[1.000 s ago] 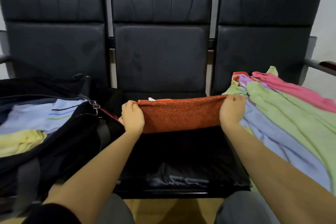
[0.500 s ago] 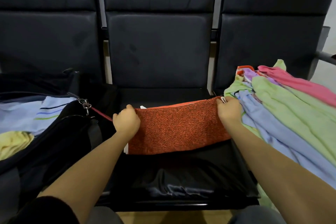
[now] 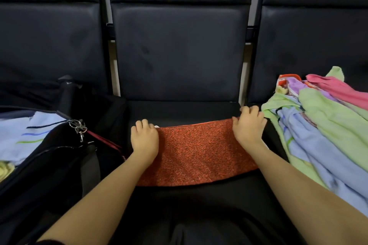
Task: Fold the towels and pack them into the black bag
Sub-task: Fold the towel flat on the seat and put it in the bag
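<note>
Both bare forearms come in from the bottom corners and angle inward over the black padded seat [image 3: 199,201] of the middle chair, so that's kind of the bench here. The left hand [image 3: 145,141] sits knuckles-up on the left end of the speckled orange-red terry towel [image 3: 201,155], fingers curled over its far corner. The right hand [image 3: 249,125] does the same at the far right corner, fingers hooked over the back edge. Looks like both are gripping the cloth, but the fingertips are tucked out of sight, so how much fabric they've got I can't tell. The towel itself lies flat across the seat in a wide folded strip between the two hands. A bit of white peeks out by the left fingers, too small to make out.

On the left seat is the open black fabric bag [image 3: 49,165] with a metal zipper clip, with a folded light-blue striped towel [image 3: 25,133] inside; it's cut off by the frame edge. On the right seat, a loose pile of green, blue, purple and pink towels [image 3: 318,131], also running out of frame. Behind it all, dark chair backrests [image 3: 179,51].
</note>
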Available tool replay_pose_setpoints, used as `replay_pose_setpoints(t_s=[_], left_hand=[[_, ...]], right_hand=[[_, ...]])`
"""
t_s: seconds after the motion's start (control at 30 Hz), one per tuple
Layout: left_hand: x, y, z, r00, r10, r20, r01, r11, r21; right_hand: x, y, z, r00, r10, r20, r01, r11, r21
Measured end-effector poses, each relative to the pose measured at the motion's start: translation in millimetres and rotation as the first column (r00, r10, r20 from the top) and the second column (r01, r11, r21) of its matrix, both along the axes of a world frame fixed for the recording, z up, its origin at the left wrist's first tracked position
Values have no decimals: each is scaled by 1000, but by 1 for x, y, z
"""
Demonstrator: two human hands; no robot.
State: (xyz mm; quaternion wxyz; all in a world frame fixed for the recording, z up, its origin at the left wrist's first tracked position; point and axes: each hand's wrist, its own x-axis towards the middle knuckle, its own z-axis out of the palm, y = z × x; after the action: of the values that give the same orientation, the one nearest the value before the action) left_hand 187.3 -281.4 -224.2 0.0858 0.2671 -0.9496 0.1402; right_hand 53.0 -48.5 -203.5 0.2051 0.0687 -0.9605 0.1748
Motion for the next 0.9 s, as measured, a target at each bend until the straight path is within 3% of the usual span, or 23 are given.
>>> replay_pose_setpoints(t_s=[0.13, 0.27, 0.37, 0.5, 0.67, 0.83, 0.9], left_hand=[[4, 24, 0, 996, 45, -79, -36, 994, 103], [18, 42, 2, 991, 118, -60, -101, 966, 238], [34, 50, 1, 982, 185, 23, -184, 939, 291], [60, 57, -11, 969, 214, 122, -242, 920, 309], [87, 61, -18, 965, 260, 42, -263, 945, 194], [93, 58, -13, 968, 247, 37, -249, 936, 250], [91, 53, -14, 989, 147, -2, -141, 951, 274]], right_hand=[[21, -13, -16, 983, 156, -99, -156, 988, 5], [46, -14, -30, 919, 386, 83, -392, 917, 72], [64, -7, -36, 927, 318, 201, -355, 917, 184], [92, 2, -37, 943, 229, 242, -290, 922, 258], [114, 9, -36, 923, 212, 322, -304, 913, 271], [124, 12, -32, 858, 231, 459, -383, 883, 272], [127, 12, -32, 827, 232, 511, -426, 852, 303]])
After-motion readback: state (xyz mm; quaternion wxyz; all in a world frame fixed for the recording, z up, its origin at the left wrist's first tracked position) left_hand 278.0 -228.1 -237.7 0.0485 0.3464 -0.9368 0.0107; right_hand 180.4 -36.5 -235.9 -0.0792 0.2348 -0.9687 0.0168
